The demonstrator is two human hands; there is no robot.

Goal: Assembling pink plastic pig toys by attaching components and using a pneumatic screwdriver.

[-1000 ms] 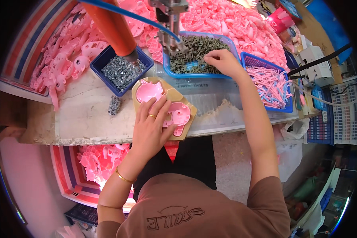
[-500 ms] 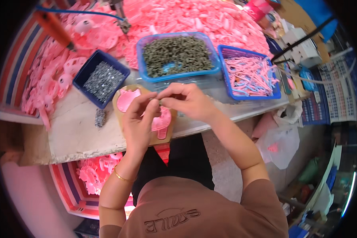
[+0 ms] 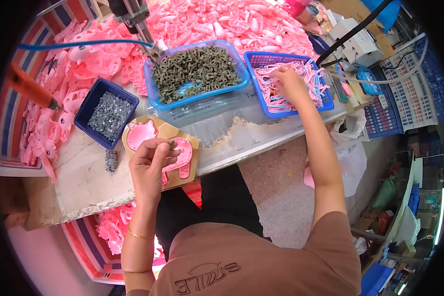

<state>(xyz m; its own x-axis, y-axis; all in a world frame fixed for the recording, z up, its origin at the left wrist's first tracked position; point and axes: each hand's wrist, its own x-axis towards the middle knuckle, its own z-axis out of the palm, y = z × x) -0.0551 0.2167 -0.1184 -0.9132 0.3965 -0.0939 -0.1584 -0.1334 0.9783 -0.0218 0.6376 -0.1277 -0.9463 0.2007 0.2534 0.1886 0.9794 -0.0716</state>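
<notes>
My left hand (image 3: 152, 160) is closed in a pinch on a small dark green plastic part (image 3: 172, 144). It hovers over a tan holder block (image 3: 190, 173), in which a pink round animal-head shell (image 3: 142, 132) and a pink curved shell piece (image 3: 183, 157) lie. Over to the right, my right hand (image 3: 291, 85) reaches into a blue basket (image 3: 277, 115) of thin pink and light blue plastic strips (image 3: 313, 89). Its fingers are drawn together among the strips, and what they grip cannot be made out.
A light blue tub (image 3: 202, 93) of dark green parts stands behind the block. Left of it is a navy bin (image 3: 84, 111) of small silver pieces, with a silver cluster (image 3: 111, 161) nearby. Pink parts (image 3: 222, 19) pile up at the back. An orange-handled tool (image 3: 32, 85) and a metal driver (image 3: 145, 34) hang overhead.
My hands were together above the block; now they are apart. The right has gone across into the basket of strips. My left has lowered slightly with the dark green part.
</notes>
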